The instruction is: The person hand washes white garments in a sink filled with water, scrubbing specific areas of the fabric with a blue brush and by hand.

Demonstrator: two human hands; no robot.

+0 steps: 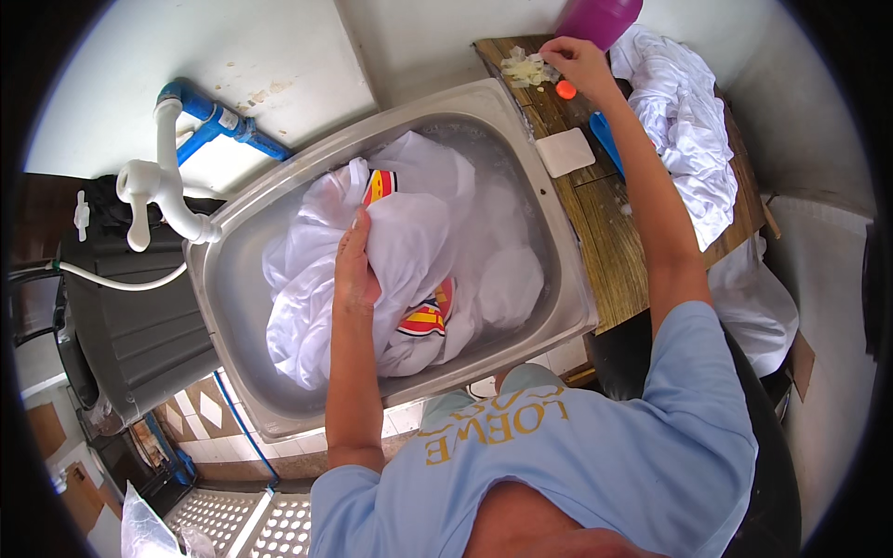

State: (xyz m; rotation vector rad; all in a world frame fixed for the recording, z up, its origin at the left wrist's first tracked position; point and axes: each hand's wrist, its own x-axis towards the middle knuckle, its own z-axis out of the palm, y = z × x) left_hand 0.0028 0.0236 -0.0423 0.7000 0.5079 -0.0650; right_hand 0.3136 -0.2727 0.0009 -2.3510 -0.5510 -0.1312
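Note:
A steel sink basin (521,139) of cloudy, sudsy water holds a soaked white garment (419,223) with red, yellow and black printed patches. My left hand (355,270) is closed on the bunched cloth, its thumb up and its other fingers mostly hidden in the folds. To the far right, my right hand (579,67) reaches over a wood-patterned table (614,242). Its fingertips are pinched at the edge of some pale yellow, crumpled shreds (526,68). What lies between those fingertips is too small to tell. An orange cap (566,89) sits just below this hand.
A white square block (565,152) and a blue object (606,141) lie on the table. White cloth (684,121) is heaped at its right, and a purple container (600,19) stands behind. A white faucet (158,195) overhangs the sink's left rim, beside a dark grey plastic appliance (130,316).

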